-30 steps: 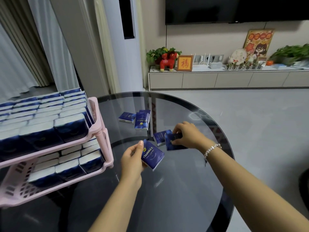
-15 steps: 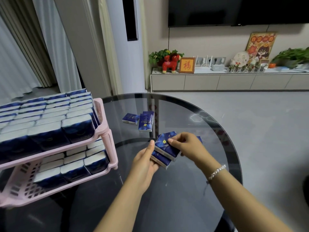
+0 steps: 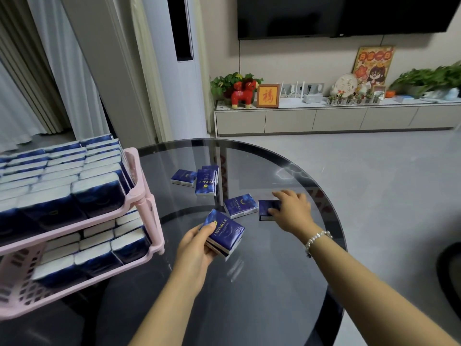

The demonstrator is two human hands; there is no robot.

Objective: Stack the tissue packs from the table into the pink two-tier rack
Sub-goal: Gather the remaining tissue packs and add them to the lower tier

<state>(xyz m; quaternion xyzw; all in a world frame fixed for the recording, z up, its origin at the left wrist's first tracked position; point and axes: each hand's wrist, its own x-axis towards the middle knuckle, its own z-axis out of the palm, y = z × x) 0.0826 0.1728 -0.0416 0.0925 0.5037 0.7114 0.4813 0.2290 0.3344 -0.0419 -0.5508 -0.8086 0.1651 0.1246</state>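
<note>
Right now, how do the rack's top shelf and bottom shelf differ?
The top shelf is packed full with tissue packs to its front edge; the bottom shelf shows bare pink slats at its near end. The top shelf sits higher and further back. Both are pink and hold blue packs.

A round desk [image 3: 262, 283] of dark, glossy glass carried everything. At its left edge stood a pink two-tier rack [image 3: 147, 196], both tiers filled with rows of blue-and-white tissue packs. Toward the far side of the desk lay a flat pack [image 3: 183, 177] with two more packs [image 3: 206, 182] just beside it on its right, one overlapping the other. Nearer the middle lay a single pack [image 3: 240, 205], tilted, and just to its right another pack [image 3: 268, 209] partly covered by a hand. The near half of the glass showed only reflections.
</note>
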